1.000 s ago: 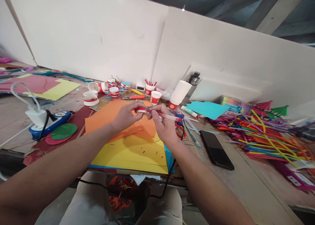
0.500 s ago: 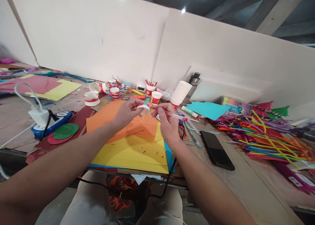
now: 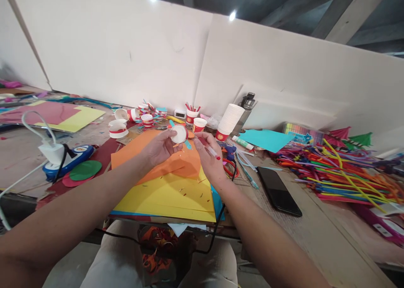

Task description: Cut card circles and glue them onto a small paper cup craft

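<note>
My left hand (image 3: 158,148) pinches a short cut paper cup (image 3: 179,134) by its edge, and the round white face is turned toward me. Blue-green strips (image 3: 188,144) stick out from the cup's red side. My right hand (image 3: 211,158) is closed around a slim pen (image 3: 212,151) with a whitish barrel and a red end, which points down to the right. Its fingertips are close to the cup; whether they touch it I cannot tell. Beneath both hands lie orange paper (image 3: 151,170) and yellow paper (image 3: 170,199) with small scraps on them.
Behind stand a stack of paper cups (image 3: 231,119), a single cup (image 3: 199,125) and several cut cups (image 3: 118,129). To the right lie a phone (image 3: 279,192), a glue stick (image 3: 242,142) and many pipe cleaners (image 3: 344,174). A blue power strip (image 3: 67,161) is at left.
My left hand has tipped the cut cup from edge-on to face-on toward me, with its strips now showing on two sides. The pen stays in my right hand, now angled more steeply.
</note>
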A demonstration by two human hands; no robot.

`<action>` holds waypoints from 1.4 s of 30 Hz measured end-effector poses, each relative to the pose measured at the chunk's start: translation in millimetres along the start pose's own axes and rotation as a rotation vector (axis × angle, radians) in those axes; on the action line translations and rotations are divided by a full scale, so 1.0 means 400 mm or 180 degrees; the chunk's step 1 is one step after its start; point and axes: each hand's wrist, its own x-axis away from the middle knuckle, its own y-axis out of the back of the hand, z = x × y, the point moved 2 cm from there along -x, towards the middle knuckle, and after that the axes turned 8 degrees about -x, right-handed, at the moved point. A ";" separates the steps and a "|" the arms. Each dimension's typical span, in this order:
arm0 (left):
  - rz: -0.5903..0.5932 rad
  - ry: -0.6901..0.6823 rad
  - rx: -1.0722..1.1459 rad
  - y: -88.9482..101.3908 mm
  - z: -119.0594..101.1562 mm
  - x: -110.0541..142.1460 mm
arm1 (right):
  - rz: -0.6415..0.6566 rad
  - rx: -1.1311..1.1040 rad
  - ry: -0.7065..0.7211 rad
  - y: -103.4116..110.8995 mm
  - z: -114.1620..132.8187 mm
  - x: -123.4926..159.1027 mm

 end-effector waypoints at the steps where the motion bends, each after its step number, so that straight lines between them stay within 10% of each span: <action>1: 0.0023 0.0012 0.0019 -0.002 0.000 0.002 | 0.0058 -0.0015 0.0003 -0.003 0.000 0.000; 17: 0.0253 -0.0285 -0.0566 -0.012 0.028 -0.001 | -0.0112 -0.0026 0.0170 -0.010 -0.011 -0.003; 31: 0.0154 -0.1869 -0.3928 0.010 -0.005 0.001 | 0.0568 0.1279 0.0716 0.021 0.007 -0.011; 42: 0.0580 -0.1524 -0.3226 0.008 -0.001 0.005 | 0.0245 0.0685 0.0636 0.022 0.020 -0.020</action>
